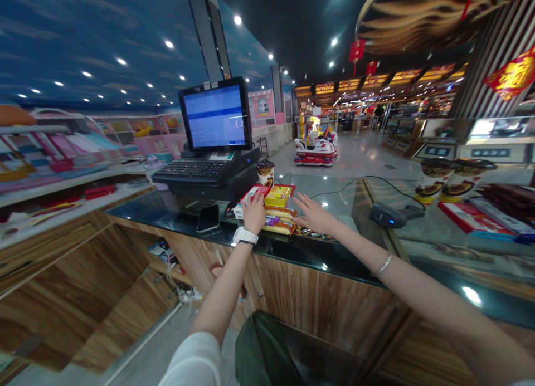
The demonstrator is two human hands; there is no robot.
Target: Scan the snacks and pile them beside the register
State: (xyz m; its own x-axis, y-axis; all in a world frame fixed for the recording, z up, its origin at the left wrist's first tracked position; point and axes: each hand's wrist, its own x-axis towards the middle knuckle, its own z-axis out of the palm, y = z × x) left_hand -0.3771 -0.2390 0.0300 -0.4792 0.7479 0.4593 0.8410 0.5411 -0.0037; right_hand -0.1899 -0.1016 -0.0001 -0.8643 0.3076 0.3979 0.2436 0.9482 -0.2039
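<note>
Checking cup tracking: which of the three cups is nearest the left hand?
The lone cup behind the snack packs; the other two stand together beyond the scanner.

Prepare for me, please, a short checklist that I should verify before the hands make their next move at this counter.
1. Left hand at the red-and-white cardboard box: ok, it lies over the box; firm grip, cannot tell.
2. Right hand free: ok, fingers spread; contact with the shiny plastic snack packets, cannot tell.
3. Yellow rectangular box in sight: ok, just right of the left hand.
4. Black handheld barcode scanner in hand: not ok, it lies unheld to the right.
5. Black-framed monitor switched on: ok, lit; its text, cannot tell.
6. Dark rectangular phone away from the hands: ok, lies apart, left of both.
</note>
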